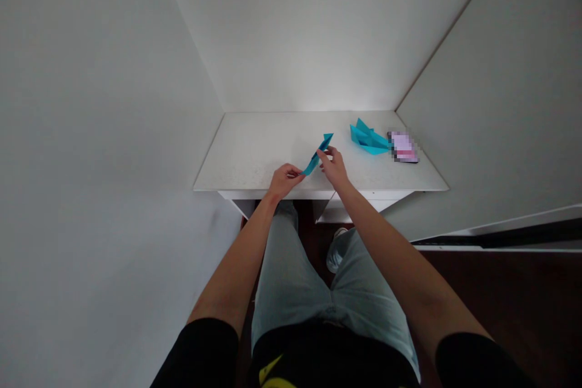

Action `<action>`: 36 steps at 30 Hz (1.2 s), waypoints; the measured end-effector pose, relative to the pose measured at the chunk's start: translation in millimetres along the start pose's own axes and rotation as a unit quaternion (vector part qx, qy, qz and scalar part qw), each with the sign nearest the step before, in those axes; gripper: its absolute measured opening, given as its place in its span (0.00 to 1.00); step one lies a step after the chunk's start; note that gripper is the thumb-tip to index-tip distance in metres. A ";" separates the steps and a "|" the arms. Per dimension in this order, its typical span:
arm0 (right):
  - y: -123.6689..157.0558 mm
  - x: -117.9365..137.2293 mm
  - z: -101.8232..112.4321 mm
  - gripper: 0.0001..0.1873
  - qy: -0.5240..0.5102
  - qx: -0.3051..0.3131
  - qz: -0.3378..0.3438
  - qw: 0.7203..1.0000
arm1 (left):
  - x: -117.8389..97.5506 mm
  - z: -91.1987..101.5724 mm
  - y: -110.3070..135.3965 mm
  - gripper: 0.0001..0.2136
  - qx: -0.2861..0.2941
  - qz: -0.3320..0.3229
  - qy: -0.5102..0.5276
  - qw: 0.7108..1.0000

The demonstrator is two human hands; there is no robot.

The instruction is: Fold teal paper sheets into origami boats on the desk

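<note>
Desktop [254,148]: R fingers [322,157] partly hide held ppr [313,164].

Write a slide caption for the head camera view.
Left hand and right hand holding folded blue paper over a white desk, another blue paper shape to the right.

From where I stand, I can't read any word, number or brand. The flat rectangular device with a pink-and-white screen [402,145], lying on the white flat-topped surface [259,145], is blurred into coarse squares, so its display is illegible. The black cloth shirt [327,348] bears a bright yellow print [270,369], partly cut off; I can't make out lettering in it.
</note>
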State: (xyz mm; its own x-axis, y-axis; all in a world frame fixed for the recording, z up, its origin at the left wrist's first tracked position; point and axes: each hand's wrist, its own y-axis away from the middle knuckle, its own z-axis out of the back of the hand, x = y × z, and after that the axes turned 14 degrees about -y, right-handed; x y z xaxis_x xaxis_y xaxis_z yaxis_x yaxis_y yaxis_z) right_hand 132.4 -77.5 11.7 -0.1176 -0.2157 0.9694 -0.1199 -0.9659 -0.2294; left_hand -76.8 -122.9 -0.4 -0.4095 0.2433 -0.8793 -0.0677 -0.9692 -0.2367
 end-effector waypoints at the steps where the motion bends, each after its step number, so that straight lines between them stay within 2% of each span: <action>1: 0.3 0.3 0.2 0.30 -0.013 -0.007 -0.019 1.000 | -0.4 0.1 0.0 0.18 0.000 0.000 -0.004 1.000; 3: 1.8 2.5 -0.1 0.25 -0.035 -0.031 -0.060 0.997 | -1.4 0.1 0.0 0.17 0.003 0.001 -0.010 1.000; 7: 4.3 11.0 -2.2 0.21 -0.064 -0.040 -0.085 0.994 | -3.0 0.5 -0.1 0.13 0.009 -0.002 -0.017 1.000; 11: 4.5 19.4 -3.6 0.21 -0.080 -0.043 -0.090 0.992 | -3.4 1.1 -0.3 0.09 0.008 -0.004 -0.014 1.000; 16: 7.0 23.5 -2.9 0.28 -0.094 -0.037 -0.085 0.991 | -2.9 0.6 -0.8 0.10 0.010 0.009 -0.012 1.000; 22: 5.8 19.2 -2.4 0.21 -0.091 -0.057 -0.093 0.990 | -4.1 -0.6 0.5 0.10 0.013 0.000 -0.017 1.000; 27: -0.1 18.9 -4.8 0.24 -0.107 -0.101 -0.141 0.979 | -7.8 1.0 2.0 0.10 0.032 -0.024 -0.026 0.999; 31: -3.0 17.0 -3.8 0.17 -0.031 -0.095 -0.103 0.990 | -8.4 1.0 2.3 0.13 0.036 -0.026 -0.028 0.999; 36: -3.9 14.1 4.3 0.12 -0.007 -0.064 -0.060 0.996 | -8.5 -1.1 4.1 0.16 0.036 0.003 -0.021 0.999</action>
State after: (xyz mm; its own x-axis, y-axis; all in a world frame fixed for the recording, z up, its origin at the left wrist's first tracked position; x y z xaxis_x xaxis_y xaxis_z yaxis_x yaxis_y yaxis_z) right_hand 135.4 -77.4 26.7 -0.0806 -0.1019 0.9915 -0.2563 -0.9592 -0.1194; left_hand -72.6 -128.9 5.6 -0.4480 0.2381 -0.8617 -0.1296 -0.9710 -0.2009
